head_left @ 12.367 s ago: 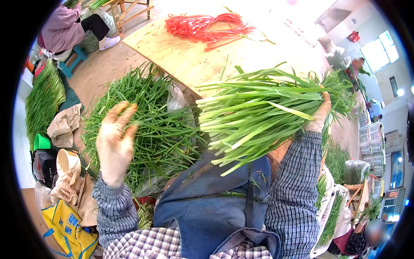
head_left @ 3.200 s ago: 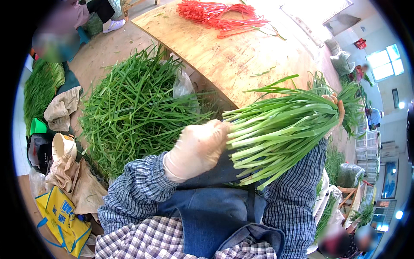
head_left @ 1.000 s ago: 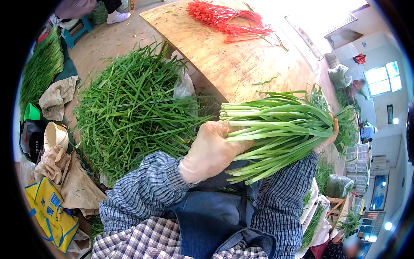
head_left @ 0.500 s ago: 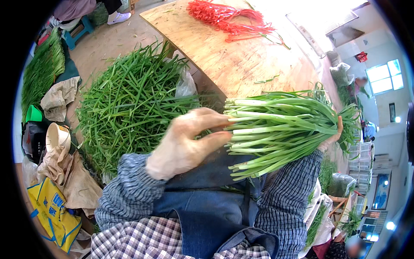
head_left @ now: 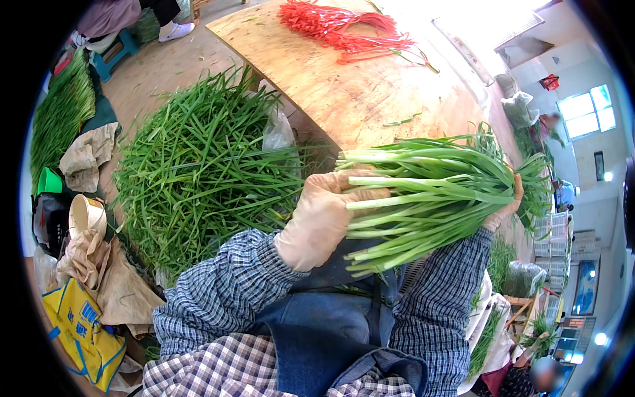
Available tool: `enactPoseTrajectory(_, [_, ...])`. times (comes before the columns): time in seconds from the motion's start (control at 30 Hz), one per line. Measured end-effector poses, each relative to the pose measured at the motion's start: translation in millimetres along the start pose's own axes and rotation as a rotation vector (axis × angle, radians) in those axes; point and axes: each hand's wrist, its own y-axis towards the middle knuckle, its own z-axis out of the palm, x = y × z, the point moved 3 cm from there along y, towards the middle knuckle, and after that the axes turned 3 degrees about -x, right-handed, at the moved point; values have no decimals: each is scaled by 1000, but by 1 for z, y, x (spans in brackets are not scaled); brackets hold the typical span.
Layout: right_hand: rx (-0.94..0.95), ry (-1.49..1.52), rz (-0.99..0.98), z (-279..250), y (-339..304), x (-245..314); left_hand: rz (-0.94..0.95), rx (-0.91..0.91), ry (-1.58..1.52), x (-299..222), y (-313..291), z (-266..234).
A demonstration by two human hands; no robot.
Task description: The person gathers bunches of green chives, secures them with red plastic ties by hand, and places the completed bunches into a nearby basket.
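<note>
A thick bunch of garlic chives [head_left: 436, 195] lies sideways in front of me, pale stem ends to the left and green leaves to the right. My right hand [head_left: 507, 206] is closed round the leafy part, mostly hidden behind it. At the stem end, my left hand [head_left: 319, 215], in a pale thin glove, is closed with thumb and fingers pinching some of the stems. Its fingertips are partly among the stalks. Left of the bunch is a big loose heap of garlic chives [head_left: 198, 178].
A wooden table [head_left: 317, 86] stands ahead, bearing a bundle of red plastic strips [head_left: 340, 30]. At left are a cream bucket [head_left: 86, 215], brown cloths [head_left: 122, 281] and a yellow bag [head_left: 83, 331]. Another person's shoe [head_left: 176, 32] shows near a blue stool [head_left: 116, 54].
My left hand has moved right, from the tips of the stems in among them, and its fingers have closed on some. The right hand still holds the bunch in nearly the same place.
</note>
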Motion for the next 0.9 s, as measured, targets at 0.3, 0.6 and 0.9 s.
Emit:
enactPoseTrajectory(0.3, [2,-29,2,0,0,-2,-50,104,-49,-5,-2,-6])
enactPoseTrajectory(0.6, [-54,-92,31,-9,3,2,698,-40,602,-101,-56,-117])
enactPoseTrajectory(0.9, [-53,-119,10,4,-1,0,1334,67,1527,-49,-66,-5])
